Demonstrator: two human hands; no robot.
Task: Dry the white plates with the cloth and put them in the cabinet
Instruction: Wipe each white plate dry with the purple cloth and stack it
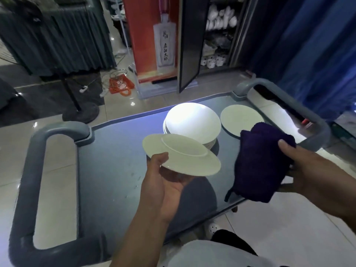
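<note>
We hold one plate (181, 154) in the left hand (165, 182), thumb curled over the near rim at 7 o'clock and fingers cupped beneath, the plate lifted clear of the tabletop (115, 170) and apparently underside up, its foot ring showing; the right hand (308, 166) grips the folded cloth (260, 166), thumb pressed on top, just beside the plate at 3 o'clock but not yet touching it; to dry well, we judge, we should bring the cloth flat onto the face, wipe in circles from the centre out to the rim, then turn the plate and do the other side, keeping the thumb grip firm since a wet rim may slip; the stack (192, 124) waits at 12 o'clock, a single plate (241, 117) at 1 o'clock; the open cabinet (217, 35) stands beyond.
</note>
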